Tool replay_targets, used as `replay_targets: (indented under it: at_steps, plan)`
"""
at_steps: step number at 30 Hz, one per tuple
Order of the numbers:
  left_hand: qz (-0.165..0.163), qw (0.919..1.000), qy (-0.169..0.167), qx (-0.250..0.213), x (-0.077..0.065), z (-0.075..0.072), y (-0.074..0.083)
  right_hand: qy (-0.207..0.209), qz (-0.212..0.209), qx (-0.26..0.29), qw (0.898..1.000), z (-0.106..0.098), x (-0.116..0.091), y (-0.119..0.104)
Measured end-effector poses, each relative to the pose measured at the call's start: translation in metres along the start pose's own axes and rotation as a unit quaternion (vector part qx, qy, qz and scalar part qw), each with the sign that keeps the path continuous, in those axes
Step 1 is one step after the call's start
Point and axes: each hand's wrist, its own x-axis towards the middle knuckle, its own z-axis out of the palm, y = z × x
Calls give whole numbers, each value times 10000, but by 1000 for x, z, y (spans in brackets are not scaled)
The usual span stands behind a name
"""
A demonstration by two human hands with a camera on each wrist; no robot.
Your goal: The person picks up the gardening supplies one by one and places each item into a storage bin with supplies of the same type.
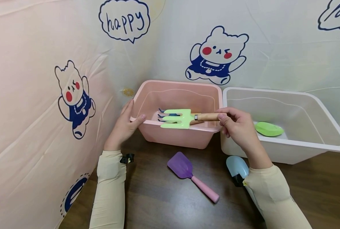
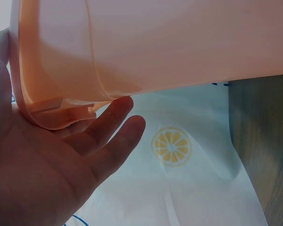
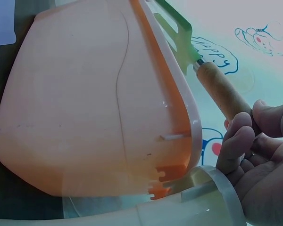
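My right hand (image 1: 238, 127) pinches the end of the wooden handle (image 3: 221, 89) of a light-green garden hand fork (image 1: 177, 118). The fork lies level over the pink bin (image 1: 173, 135), its tines pointing left above the front rim. Inside that bin, a tool with blue prongs (image 1: 160, 115) is partly covered by the fork. At the bin's left front corner, my left hand (image 1: 125, 125) holds the rim. In the left wrist view its fingers (image 2: 106, 125) reach under the rim on the outside, touching the pink wall.
Beside the pink bin stands a white bin (image 1: 301, 149) with a green scoop-like piece (image 1: 269, 129) in it. A purple shovel (image 1: 181, 165) with a pink handle lies on the dark table (image 1: 147, 197). A light-blue shovel (image 1: 237, 166) lies partly under the right forearm. Printed cloth (image 1: 170, 57) hangs behind.
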Motion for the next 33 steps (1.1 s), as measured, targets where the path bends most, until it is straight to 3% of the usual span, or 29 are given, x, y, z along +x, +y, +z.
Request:
replay_targets:
  at_steps: [33]
  plan:
    - [-67,10000,-39,7,-2,-1,3,76,-26,25,10000,2,-3,0]
